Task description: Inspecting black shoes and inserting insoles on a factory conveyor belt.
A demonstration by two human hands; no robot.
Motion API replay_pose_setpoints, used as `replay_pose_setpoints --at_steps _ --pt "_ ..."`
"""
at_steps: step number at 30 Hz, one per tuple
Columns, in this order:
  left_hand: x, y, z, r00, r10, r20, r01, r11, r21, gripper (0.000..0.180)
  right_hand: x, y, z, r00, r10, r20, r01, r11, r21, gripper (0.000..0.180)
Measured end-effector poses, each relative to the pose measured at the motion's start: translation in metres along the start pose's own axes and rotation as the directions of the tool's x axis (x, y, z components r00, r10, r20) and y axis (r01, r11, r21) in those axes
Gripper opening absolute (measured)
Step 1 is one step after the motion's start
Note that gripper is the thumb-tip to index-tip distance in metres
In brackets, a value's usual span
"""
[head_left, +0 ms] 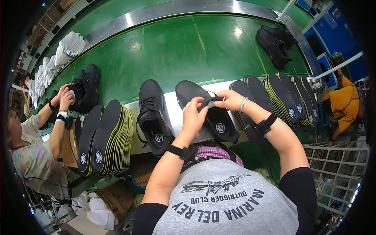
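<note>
- Your left hand (193, 115) and right hand (231, 100) both pinch the shoe's (207, 111) collar, over the steel ledge (172, 103).
- Seat the insole, apparently half in, flat to the toe.
- Keep the other shoe (153, 115) and insole stacks (105, 137) undisturbed.

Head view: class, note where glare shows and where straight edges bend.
In the head view, white glare spots sit on the glossy green conveyor belt and its curved steel rim; the rim bows with fisheye distortion; the corners go black.
</note>
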State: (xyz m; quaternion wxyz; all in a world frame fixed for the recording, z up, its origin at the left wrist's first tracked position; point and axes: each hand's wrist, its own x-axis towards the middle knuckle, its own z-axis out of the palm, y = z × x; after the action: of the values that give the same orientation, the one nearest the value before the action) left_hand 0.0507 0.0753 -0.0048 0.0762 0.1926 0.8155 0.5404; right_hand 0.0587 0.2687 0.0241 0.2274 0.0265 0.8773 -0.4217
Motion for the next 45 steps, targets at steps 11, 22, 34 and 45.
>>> replay_pose_setpoints --at_steps 11,22,34,45 --pt "0.018 -0.022 -0.017 0.939 -0.279 0.199 0.334 0.875 -0.35 0.051 0.013 -0.015 0.008 0.944 0.231 0.236 -0.304 0.885 0.353 0.025" --pt "0.02 -0.021 -0.02 0.917 -0.304 0.257 0.384 0.846 -0.37 0.052 0.014 -0.014 0.008 0.944 0.215 0.252 -0.303 0.868 0.394 0.022" --pt "-0.021 0.02 -0.097 0.955 0.274 -0.116 -0.229 0.926 0.301 0.041 -0.009 -0.009 0.019 0.962 -0.071 -0.262 0.085 0.996 0.042 0.023" --pt "-0.055 -0.043 -0.134 0.961 -0.086 -0.264 0.168 0.938 0.304 0.037 -0.038 -0.083 -0.012 0.85 -0.481 -0.215 0.361 0.829 -0.428 0.036"
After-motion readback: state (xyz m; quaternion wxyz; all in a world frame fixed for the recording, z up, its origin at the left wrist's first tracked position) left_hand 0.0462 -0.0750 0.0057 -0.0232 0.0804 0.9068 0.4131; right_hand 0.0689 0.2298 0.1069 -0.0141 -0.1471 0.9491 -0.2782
